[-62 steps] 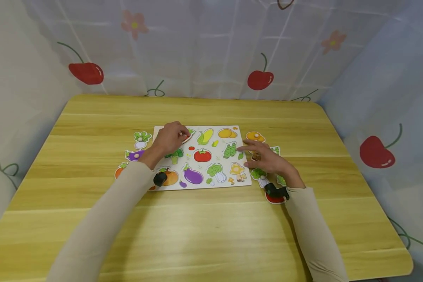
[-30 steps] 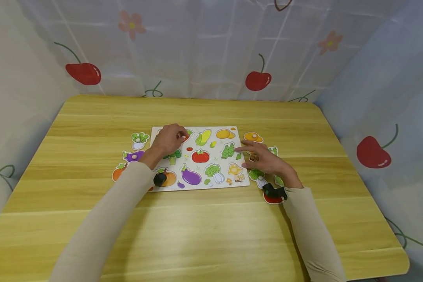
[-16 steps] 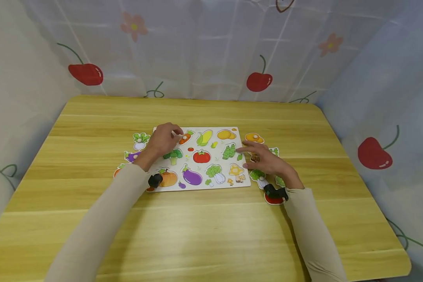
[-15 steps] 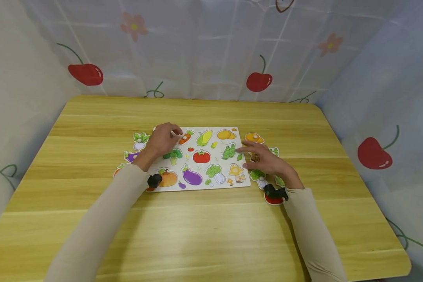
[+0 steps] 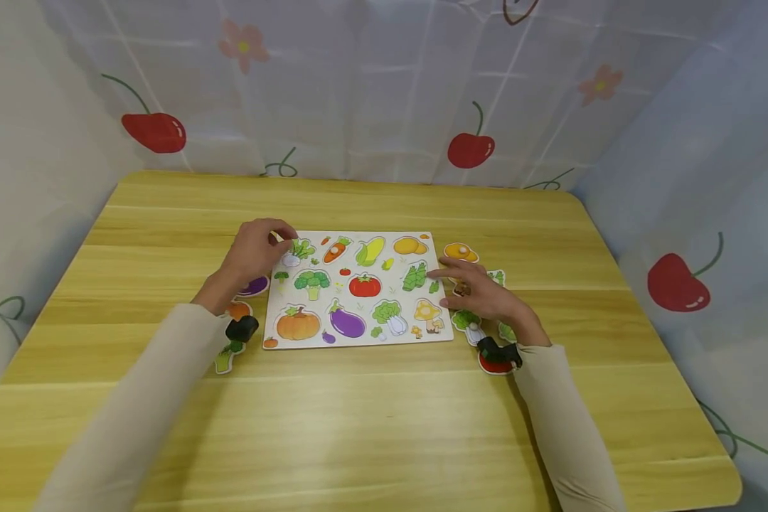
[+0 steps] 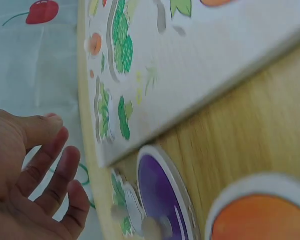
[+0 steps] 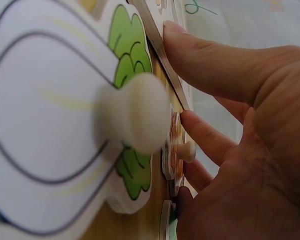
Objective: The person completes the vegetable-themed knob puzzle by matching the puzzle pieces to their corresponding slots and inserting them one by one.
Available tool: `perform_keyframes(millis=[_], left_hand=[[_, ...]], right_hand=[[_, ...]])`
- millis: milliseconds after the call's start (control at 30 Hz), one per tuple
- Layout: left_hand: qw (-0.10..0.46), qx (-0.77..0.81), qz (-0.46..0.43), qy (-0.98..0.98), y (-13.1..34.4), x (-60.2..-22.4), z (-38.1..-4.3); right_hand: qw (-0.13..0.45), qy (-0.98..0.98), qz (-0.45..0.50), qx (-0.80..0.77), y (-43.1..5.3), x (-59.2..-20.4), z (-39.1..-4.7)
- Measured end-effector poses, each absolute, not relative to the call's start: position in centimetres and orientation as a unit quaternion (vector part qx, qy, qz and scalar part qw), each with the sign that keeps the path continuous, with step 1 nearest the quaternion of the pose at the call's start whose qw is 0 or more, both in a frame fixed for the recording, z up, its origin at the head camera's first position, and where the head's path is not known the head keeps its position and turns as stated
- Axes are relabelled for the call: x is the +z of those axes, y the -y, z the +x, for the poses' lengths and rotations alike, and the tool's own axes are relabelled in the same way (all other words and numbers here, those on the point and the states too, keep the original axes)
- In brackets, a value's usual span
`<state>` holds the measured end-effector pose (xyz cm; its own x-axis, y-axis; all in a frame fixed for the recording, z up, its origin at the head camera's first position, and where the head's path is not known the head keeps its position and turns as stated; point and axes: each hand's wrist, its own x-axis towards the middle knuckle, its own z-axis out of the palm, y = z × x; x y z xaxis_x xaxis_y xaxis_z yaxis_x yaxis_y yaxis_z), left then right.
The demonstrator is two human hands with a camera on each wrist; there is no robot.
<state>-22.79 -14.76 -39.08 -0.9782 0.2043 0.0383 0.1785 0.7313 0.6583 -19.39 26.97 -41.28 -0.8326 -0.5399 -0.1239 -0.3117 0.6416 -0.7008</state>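
My left hand (image 5: 259,249) hovers by the far left corner of the white vegetable puzzle board (image 5: 384,340), beside its printed radish picture (image 5: 302,249). In the left wrist view its fingers are loosely bent with nothing between them. Below it there lie a radish piece (image 6: 133,207), hidden under the hand in the head view, and an eggplant piece (image 6: 162,195). A carrot piece (image 5: 336,250) with a knob sits on its picture on the board. My right hand (image 5: 480,288) rests at the board's right edge, fingers spread, holding nothing. A mushroom piece (image 7: 174,150) lies partly under it.
Left of the board lie a pumpkin piece (image 5: 239,309) and a broccoli piece (image 5: 224,360). On the right are a potato piece (image 5: 461,252), a bok choy piece (image 5: 468,323) and a tomato piece (image 5: 494,365). The wooden table (image 5: 384,427) backs onto a cherry-patterned curtain (image 5: 358,92).
My left hand has let go of the carrot piece, leaving it on its board picture, and has moved left to the board's corner. The right hand has stayed in place.
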Motion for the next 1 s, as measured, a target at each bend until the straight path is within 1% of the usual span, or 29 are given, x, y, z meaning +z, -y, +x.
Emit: perform_keyframes(millis=[167,400,600,767,1000], left_hand=[[0.022,0.352,0.097,-0.931,16.4,-39.3,-22.9],[0.061,0.382,0.069,-0.92,19.2,-39.5,-23.0],[0.08,0.396,0.052,-0.913,21.3,-39.8,-22.9],[0.112,0.401,0.046,-0.908,22.3,-39.9,-23.0],[0.143,0.381,0.064,-0.911,22.5,-40.0,-23.2]], right_hand=[[0.161,-0.895,-0.238,-0.342,-27.1,-41.3,-19.4],[0.163,-0.892,-0.238,-0.348,-27.3,-41.6,-19.6],[0.162,-0.891,-0.24,-0.35,-27.3,-41.7,-19.6],[0.165,-0.893,-0.232,-0.347,-27.4,-41.8,-19.5],[0.162,-0.891,-0.239,-0.35,-27.3,-41.8,-19.5]])
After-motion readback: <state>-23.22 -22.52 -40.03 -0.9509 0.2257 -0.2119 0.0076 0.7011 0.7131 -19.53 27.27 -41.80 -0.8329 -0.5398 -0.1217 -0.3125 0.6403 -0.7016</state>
